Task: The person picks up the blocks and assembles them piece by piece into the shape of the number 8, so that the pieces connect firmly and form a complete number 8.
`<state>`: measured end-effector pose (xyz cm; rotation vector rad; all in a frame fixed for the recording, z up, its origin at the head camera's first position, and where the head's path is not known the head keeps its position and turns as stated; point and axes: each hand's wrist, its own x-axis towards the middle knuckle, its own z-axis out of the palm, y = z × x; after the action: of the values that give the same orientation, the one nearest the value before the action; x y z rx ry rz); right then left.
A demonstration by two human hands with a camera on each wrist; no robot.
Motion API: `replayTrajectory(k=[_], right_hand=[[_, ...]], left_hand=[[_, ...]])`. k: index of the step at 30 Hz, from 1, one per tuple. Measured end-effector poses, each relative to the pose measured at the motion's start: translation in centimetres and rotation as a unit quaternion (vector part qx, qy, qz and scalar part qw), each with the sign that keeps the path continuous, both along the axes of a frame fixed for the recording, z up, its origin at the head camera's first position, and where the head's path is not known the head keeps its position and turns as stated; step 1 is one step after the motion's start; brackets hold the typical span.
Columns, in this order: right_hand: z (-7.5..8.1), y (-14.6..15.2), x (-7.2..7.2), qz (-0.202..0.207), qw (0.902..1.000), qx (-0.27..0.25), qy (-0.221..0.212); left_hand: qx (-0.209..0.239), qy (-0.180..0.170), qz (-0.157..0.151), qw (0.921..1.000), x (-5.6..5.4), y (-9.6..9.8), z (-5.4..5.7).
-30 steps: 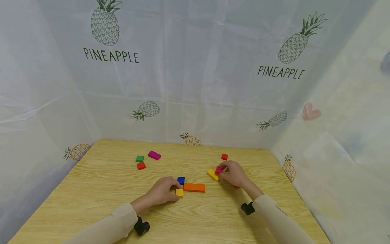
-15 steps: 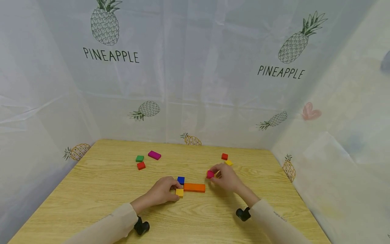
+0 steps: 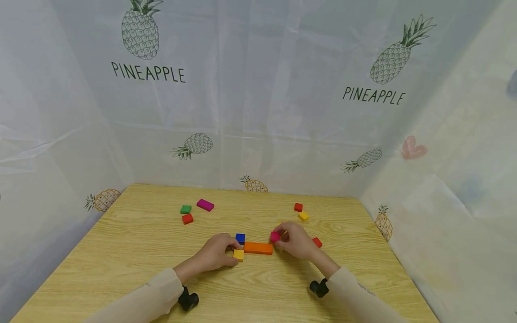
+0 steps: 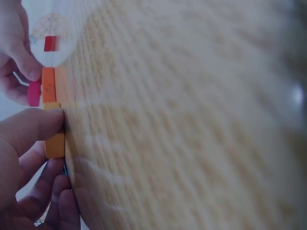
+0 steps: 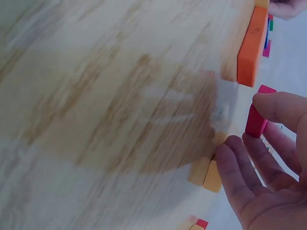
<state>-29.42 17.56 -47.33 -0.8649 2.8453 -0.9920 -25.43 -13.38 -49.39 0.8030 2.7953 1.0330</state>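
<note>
My left hand (image 3: 216, 252) pinches a small yellow block (image 3: 238, 255) on the table between thumb and fingers. Right behind it sits a blue block (image 3: 240, 238), partly covered by the fingertips. A long orange block (image 3: 258, 248) extends to the right from beside these two. Near its right end, my right hand (image 3: 296, 241) holds a small pink block (image 3: 275, 237) between thumb and fingers. In the right wrist view, a gap shows between the pink block (image 5: 256, 115) and the orange block (image 5: 252, 48). A yellow block (image 5: 213, 176) lies by the right fingertips, mostly hidden in the head view.
Far left on the wooden table (image 3: 153, 251) lie a green block (image 3: 186, 209), a red block (image 3: 187, 219) and a magenta block (image 3: 205, 205). To the right are a red block (image 3: 298, 207), a yellow block (image 3: 303, 216) and another red block (image 3: 317, 242). Pineapple-print sheeting (image 3: 258, 107) surrounds the table.
My right hand has carried the pink block left and nearer to me, from over the long yellow block to the orange block's right end. My left hand has stayed in place.
</note>
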Motion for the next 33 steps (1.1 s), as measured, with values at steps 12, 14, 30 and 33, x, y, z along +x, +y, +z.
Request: replayTrajectory(k=[12,14,30,33], right_hand=[[-0.3,0.2,-0.7,0.018,0.9988,0.025,0.039],[-0.4,0.3,-0.8,0.024,0.9977,0.033,0.053],[-0.4,0.2,-1.2,0.034,0.9941,0.081,0.063],[-0.5,0.1,-1.1,0.032,0.9937,0.087,0.063]], left_hand=[[0.001,0.011,-0.007,0.9999,-0.1,0.0,0.0],[0.000,0.012,-0.008,0.9999,-0.1,0.0,0.0],[0.001,0.009,-0.007,0.9999,-0.3,-0.1,-0.2],[0.002,0.006,-0.007,1.0000,-0.3,-0.1,-0.3]])
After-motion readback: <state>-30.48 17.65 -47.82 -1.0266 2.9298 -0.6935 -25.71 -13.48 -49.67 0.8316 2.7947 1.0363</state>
